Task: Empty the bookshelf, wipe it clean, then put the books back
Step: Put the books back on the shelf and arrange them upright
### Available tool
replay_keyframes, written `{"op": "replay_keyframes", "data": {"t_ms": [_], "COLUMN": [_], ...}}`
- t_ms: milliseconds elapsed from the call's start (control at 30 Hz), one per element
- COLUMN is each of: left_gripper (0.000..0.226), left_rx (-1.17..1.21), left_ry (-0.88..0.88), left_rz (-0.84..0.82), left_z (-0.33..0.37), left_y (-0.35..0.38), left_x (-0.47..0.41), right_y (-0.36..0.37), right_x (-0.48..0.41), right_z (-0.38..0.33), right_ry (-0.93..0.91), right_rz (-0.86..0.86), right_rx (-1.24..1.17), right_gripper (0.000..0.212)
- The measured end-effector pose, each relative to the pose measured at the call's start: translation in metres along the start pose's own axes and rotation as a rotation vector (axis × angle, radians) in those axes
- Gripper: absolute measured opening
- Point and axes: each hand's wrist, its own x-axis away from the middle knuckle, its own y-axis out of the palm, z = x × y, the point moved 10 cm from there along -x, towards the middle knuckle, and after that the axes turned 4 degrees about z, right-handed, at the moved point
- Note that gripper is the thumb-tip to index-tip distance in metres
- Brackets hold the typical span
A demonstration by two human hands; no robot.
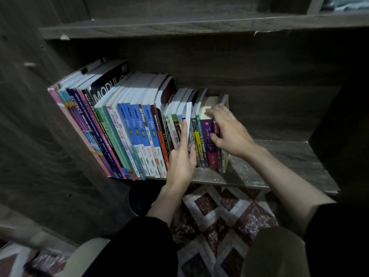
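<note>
my left hand (180,162) covers the lower spines of the thin books (174,126) mid-row, and i can't tell if its thumb pinches one or just rests there. my right hand (229,130), gripping the end books (207,134), hides most of their spines. small print on the blue spines (148,124) is too fine to read. top right, a pale thing (343,5) is blurred and cut off by the edge.
</note>
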Motion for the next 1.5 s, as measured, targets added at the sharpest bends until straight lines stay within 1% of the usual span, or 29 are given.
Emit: {"op": "replay_keyframes", "data": {"t_ms": [100, 267, 367, 500, 633, 767, 900, 967, 1000, 1100, 1133, 1200, 1300, 1333, 1400, 1500], "left_gripper": [0.073, 0.066, 0.064, 0.059, 0.057, 0.06, 0.061, 0.06, 0.059, 0.054, 0.054, 0.065, 0.094, 0.101, 0.106, 0.101], "left_rx": [0.003, -0.051, -0.054, 0.035, -0.061, -0.087, -0.082, -0.167, -0.247, -0.601, -0.677, -0.749, -0.841, -0.873, -0.916, -0.902], "left_ry": [-0.043, -0.101, -0.043, 0.105, 0.18, 0.14, 0.134, 0.164, 0.188, 0.327, 0.375, 0.421, 0.445, 0.441, 0.429, 0.407], "left_rz": [-0.006, 0.005, 0.051, 0.101, 0.1, 0.03, 0.008, 0.013, 0.027, 0.055, 0.052, 0.006, -0.127, -0.142, -0.121, -0.05], "left_z": [0.003, 0.017, 0.041, 0.09, 0.12, 0.121, 0.11, 0.108, 0.107, 0.097, 0.091, 0.077, 0.062, 0.059, 0.056, 0.054], "left_y": [-0.013, -0.054, -0.08, -0.099, -0.083, -0.043, -0.003, 0.012, 0.016, 0.023, 0.025, 0.03, 0.042, 0.044, 0.045, 0.048], "left_x": [0.01, 0.037, 0.046, 0.037, -0.002, -0.039, -0.06, -0.065, -0.067, -0.063, -0.061, -0.058, -0.053, -0.053, -0.053, -0.056], "right_y": [-0.006, -0.012, -0.017, -0.023, -0.024, -0.023, -0.021, -0.019, -0.019, -0.019, -0.019, -0.021, -0.022, -0.022, -0.021, -0.019], "right_x": [0.003, 0.009, 0.015, 0.023, 0.027, 0.027, 0.025, 0.024, 0.023, 0.025, 0.026, 0.027, 0.028, 0.028, 0.027, 0.024], "right_z": [0.005, 0.009, 0.012, 0.02, 0.025, 0.025, 0.024, 0.024, 0.024, 0.025, 0.025, 0.025, 0.024, 0.024, 0.023, 0.021], "right_ry": [0.02, 0.011, 0.008, 0.016, 0.021, 0.01, 0.012, 0.022, 0.028, 0.03, 0.03, 0.034, 0.026, 0.026, 0.025, 0.012], "right_rz": [0.016, -0.016, -0.013, 0.015, 0.027, 0.046, 0.042, 0.042, 0.044, 0.045, 0.042, 0.035, 0.02, 0.016, 0.01, 0.015], "right_rx": [-0.035, -0.079, -0.098, -0.113, -0.123, -0.148, -0.163, -0.191, -0.2, -0.184, -0.177, -0.165, -0.15, -0.147, -0.138, -0.125], "right_gripper": [0.072, 0.067, 0.066, 0.066, 0.066, 0.066, 0.066, 0.067, 0.067, 0.066, 0.066, 0.066, 0.067, 0.068, 0.069, 0.07]}}
